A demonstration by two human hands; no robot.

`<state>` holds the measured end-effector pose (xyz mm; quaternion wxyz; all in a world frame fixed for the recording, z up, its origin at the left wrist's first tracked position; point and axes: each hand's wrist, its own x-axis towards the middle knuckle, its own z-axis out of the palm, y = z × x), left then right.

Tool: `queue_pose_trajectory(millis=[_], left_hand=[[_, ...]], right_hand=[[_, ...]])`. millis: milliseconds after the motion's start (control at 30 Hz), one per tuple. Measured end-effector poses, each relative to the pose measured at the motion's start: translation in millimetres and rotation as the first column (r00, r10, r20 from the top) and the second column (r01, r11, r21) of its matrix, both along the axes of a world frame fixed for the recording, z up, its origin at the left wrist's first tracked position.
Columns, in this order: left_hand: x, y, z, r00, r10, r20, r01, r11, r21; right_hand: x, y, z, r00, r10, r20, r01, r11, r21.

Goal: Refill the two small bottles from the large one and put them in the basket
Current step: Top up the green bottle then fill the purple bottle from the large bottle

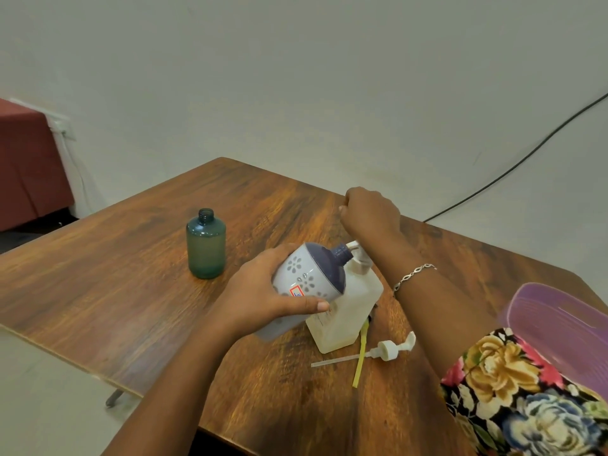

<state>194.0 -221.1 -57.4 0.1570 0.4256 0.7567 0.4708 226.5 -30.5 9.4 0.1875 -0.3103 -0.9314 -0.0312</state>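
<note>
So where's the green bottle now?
In the head view, the green bottle stands upright on the table at left, apart from the flowered bottle in the left hand.

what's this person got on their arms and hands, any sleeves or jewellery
Forearms bare. A silver link bracelet sits on the right wrist; a floral sleeve in black, yellow, pink and blue covers the right upper arm. No gloves on the left hand or right hand.

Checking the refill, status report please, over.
Left hand grips floral bottle, tilted at large bottle's pump. Right hand curled above it. Green bottle uncapped, aside.
</note>
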Motion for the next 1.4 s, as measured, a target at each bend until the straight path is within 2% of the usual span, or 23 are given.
queue_pose_trajectory(millis=[267,533,633,900,1133,1400], left_hand=[[-2,-2,4,1.000,0.012,-0.005,-0.011,1.000,0.026],[-1,1,1,1.000,0.007,-0.001,-0.007,1.000,0.020],[0,-1,0,1.000,0.014,0.005,-0.014,1.000,0.028],[-3,-1,4,1.000,0.014,-0.014,-0.014,0.999,0.031],[-3,-1,-1,1.000,0.019,0.002,-0.019,0.999,0.033],[-4,-2,1,1.000,0.022,-0.003,-0.022,0.999,0.037]], right_hand=[[-2,4,13,0.998,0.009,-0.055,-0.013,0.998,-0.057],[1,-1,2,0.999,-0.013,-0.034,0.012,1.000,-0.010],[2,0,0,1.000,-0.012,-0.018,0.011,0.999,-0.040],[3,2,13,0.996,-0.031,-0.081,0.025,0.996,-0.082],[5,-3,0,0.999,-0.020,-0.031,0.019,0.999,-0.028],[3,2,16,0.995,0.005,-0.096,-0.013,0.997,-0.082]])
